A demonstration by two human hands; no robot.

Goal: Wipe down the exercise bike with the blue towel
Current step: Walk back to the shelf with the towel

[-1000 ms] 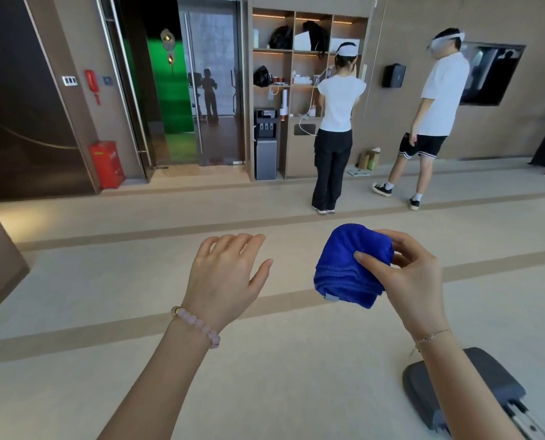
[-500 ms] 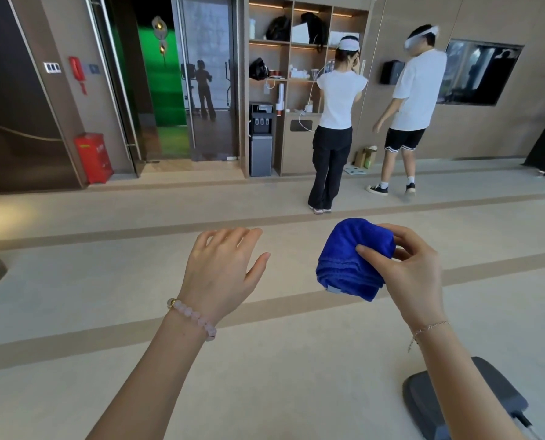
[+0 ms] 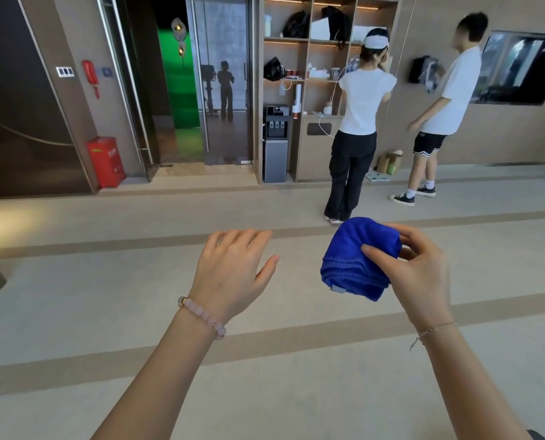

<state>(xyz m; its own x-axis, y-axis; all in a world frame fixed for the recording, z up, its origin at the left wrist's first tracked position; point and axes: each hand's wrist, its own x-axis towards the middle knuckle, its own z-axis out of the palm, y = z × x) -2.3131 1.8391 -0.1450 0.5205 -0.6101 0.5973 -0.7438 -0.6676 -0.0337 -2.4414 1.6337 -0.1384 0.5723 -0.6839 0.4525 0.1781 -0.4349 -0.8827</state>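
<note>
Both hands keep their pose: right hand (image 3: 423, 274) pinches the blue towel (image 3: 353, 265), left hand (image 3: 229, 274) stays spread.

Two people in white shirts stand at the far edge of the floor (image 3: 106, 281). One person (image 3: 358, 122) faces the shelf (image 3: 309, 58); the other (image 3: 448, 100) stands beside a wall screen (image 3: 518, 68). Paper bags (image 3: 390, 161) sit between them. A water dispenser (image 3: 275, 144) stands left of the shelf, and a red box (image 3: 105, 161) sits by the left wall.
</note>
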